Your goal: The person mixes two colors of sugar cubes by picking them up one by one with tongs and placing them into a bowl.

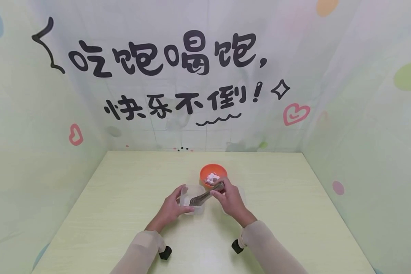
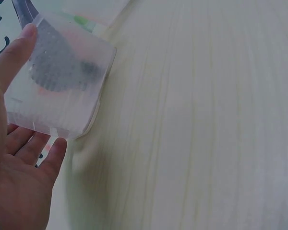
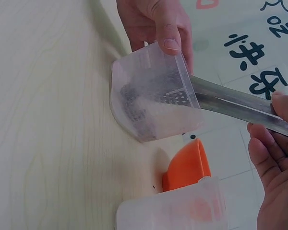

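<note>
My left hand (image 1: 171,207) grips a clear plastic container (image 1: 198,209) by its side, thumb on one wall and fingers on another. In the right wrist view the container (image 3: 149,115) looks tilted. My right hand (image 1: 232,199) holds metal tongs (image 1: 210,193) by the handle. Their broad perforated end reaches down inside the container, seen blurred through the wall in the left wrist view. Just beyond, an orange bowl (image 1: 203,172) holds white pieces (image 1: 212,177) and some brownish ones. What lies under the tongs' end is hard to make out.
A second clear plastic container (image 1: 242,195) stands partly hidden behind my right hand, close to the orange bowl. The pale wooden table (image 1: 140,171) ends at a printed wall sheet (image 1: 205,133) at the back and sides.
</note>
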The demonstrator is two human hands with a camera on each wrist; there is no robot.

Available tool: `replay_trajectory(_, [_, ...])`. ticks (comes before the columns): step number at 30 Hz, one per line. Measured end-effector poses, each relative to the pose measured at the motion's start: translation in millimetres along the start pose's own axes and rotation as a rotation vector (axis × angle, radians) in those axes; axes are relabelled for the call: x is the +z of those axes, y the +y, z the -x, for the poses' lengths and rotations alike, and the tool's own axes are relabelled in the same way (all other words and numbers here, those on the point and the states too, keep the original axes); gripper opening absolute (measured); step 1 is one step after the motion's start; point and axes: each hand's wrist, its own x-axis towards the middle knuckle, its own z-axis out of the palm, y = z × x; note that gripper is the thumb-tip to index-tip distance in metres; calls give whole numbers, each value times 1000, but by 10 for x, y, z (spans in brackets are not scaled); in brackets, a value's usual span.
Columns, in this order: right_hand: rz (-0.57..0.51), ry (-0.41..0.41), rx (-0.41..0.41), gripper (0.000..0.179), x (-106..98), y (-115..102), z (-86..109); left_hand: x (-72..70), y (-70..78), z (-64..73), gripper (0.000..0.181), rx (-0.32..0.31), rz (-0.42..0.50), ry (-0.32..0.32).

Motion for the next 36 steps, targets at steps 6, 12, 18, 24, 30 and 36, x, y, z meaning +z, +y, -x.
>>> replay_trajectory(6, [-32,81,1,24,-9,-8,-4,5,9,2,99,9,-3,1])
replay_trajectory(12, [-38,153,26,26,-20,-6,-19,7,23,0,100,-6,5,-2])
replay_trajectory(18, [-64,199,21,28,-45,-25,-28,7,29,1,100,-22,-5,1])
replay_trajectory(24, [-80,234,31,29,-73,-45,-37,6,35,12,99,-26,-4,1])
replay_trajectory(30, [-113,275,48,31,-98,-41,-50,13,19,15,100,-25,-14,1])
replay_trajectory(36, [-160,313,63,28,-168,-178,-65,15,14,15,100,-29,-17,2])
